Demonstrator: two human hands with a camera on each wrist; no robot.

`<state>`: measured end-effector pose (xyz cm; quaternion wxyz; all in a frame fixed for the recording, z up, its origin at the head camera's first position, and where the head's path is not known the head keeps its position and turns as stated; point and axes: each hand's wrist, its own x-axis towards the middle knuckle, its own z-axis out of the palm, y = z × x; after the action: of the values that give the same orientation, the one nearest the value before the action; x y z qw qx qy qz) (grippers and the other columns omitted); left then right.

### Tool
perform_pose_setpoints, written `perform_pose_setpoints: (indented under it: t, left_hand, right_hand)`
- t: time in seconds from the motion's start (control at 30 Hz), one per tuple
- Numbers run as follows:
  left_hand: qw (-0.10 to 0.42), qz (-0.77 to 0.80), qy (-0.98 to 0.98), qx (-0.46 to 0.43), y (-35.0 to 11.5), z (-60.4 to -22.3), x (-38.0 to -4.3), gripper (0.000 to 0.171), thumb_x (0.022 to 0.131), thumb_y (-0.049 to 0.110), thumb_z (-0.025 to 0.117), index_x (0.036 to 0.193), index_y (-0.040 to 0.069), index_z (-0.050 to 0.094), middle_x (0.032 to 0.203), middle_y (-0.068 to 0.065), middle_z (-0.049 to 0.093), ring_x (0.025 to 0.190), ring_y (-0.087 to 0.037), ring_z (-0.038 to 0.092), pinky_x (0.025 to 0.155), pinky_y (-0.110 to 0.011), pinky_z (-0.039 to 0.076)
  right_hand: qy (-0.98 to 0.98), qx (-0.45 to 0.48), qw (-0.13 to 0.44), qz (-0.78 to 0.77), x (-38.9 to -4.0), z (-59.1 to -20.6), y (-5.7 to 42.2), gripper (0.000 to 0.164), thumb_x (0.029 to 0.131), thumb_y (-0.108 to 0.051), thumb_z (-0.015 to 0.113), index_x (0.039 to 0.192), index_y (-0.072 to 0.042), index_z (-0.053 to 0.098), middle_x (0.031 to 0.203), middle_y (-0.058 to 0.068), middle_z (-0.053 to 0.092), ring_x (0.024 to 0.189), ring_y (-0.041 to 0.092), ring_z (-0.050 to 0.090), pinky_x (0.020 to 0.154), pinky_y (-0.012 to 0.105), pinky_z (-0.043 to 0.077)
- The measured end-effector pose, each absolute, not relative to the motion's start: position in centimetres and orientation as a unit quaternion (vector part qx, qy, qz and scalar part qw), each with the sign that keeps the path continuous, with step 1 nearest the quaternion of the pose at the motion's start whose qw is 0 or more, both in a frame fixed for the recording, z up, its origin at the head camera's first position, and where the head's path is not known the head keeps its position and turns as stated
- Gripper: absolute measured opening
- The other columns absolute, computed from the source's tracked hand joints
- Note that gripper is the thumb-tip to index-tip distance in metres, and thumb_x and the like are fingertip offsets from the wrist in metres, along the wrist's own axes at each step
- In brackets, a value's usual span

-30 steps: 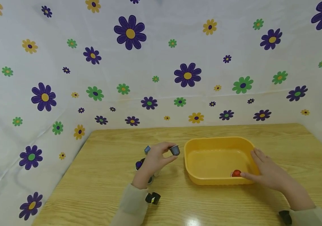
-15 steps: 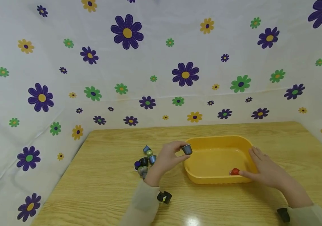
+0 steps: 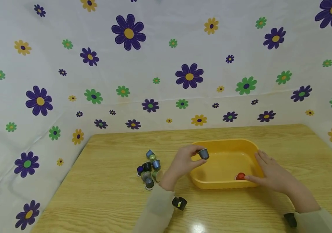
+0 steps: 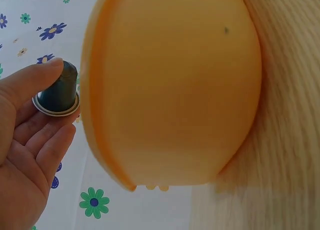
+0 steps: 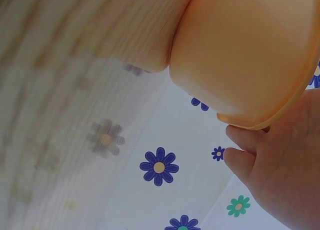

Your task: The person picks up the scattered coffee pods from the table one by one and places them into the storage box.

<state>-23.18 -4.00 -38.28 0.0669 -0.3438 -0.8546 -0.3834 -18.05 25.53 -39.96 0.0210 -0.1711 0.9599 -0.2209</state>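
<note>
Capsule (image 3: pixel 204 153) is pinched by my left fingers (image 3: pixel 194 148) near yellow tray (image 3: pixel 224 185); right hand (image 3: pixel 273 173), thumb spread apart, touches it.

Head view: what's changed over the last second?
Left hand moved right, carrying the dark capsule from beside the yellow tray to over its left part, uncovering more of the capsule pile. Nothing newly grasped or released. Unchanged: the pinch on that capsule, right hand on the tray's right side, red capsule inside the tray.

Ten-plus capsules (image 3: pixel 204 154), two hands (image 3: pixel 184 162) (image 3: pixel 274 175), one tub (image 3: pixel 224 184)
</note>
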Motion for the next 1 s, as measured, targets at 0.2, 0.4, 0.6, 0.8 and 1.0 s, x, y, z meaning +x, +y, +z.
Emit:
perform_pose_setpoints:
  t: [0.2,0.4,0.6,0.8,1.0]
  left_hand:
    - [0.068,-0.382,-0.854,-0.347,-3.0,-38.4,-23.2,0.031,0.078,0.014,0.068,0.106,0.004,0.061,0.102,-0.006,0.061,0.095,-0.014,0.056,0.081,-0.016,0.043]
    - [0.063,-0.371,-0.853,-0.362,-1.7,-38.6,-23.2,0.03,0.077,0.015,0.07,0.104,0.005,0.061,0.1,-0.004,0.061,0.093,-0.012,0.055,0.08,-0.014,0.042]
    - [0.057,-0.348,-0.855,-0.379,-0.4,-38.6,-22.8,0.032,0.077,0.019,0.069,0.106,0.007,0.061,0.101,-0.001,0.061,0.091,-0.008,0.055,0.079,-0.012,0.042]
    - [0.04,-0.343,-0.86,-0.377,0.5,-38.6,-22.4,0.034,0.078,0.02,0.068,0.108,0.007,0.061,0.102,-0.001,0.061,0.091,-0.009,0.055,0.078,-0.011,0.041]
    - [0.03,-0.34,-0.861,-0.377,1.2,-38.7,-22.3,0.033,0.078,0.02,0.069,0.108,0.008,0.061,0.102,0.0,0.061,0.09,-0.007,0.055,0.078,-0.012,0.041]
  right_hand:
    - [0.96,-0.166,0.027,-0.222,-18.1,-40.0,25.6,0.096,0.08,-0.052,0.056,0.132,0.018,0.016,0.137,0.035,0.008,0.126,0.046,0.008,0.101,0.055,0.006]
    - [0.961,-0.166,0.025,-0.221,-18.1,-40.0,25.6,0.095,0.079,-0.052,0.056,0.132,0.018,0.017,0.137,0.035,0.009,0.126,0.046,0.009,0.1,0.056,0.008]
    - [0.962,-0.167,0.023,-0.215,-18.2,-40.0,25.5,0.095,0.079,-0.051,0.057,0.132,0.017,0.018,0.137,0.035,0.011,0.125,0.046,0.011,0.1,0.056,0.01]
    - [0.962,-0.167,0.023,-0.215,-18.2,-39.9,25.5,0.095,0.079,-0.05,0.058,0.131,0.018,0.018,0.137,0.036,0.011,0.125,0.046,0.011,0.099,0.056,0.01]
    - [0.962,-0.164,0.025,-0.218,-18.1,-39.8,25.4,0.095,0.079,-0.051,0.057,0.132,0.017,0.018,0.137,0.036,0.011,0.125,0.047,0.011,0.099,0.057,0.011]
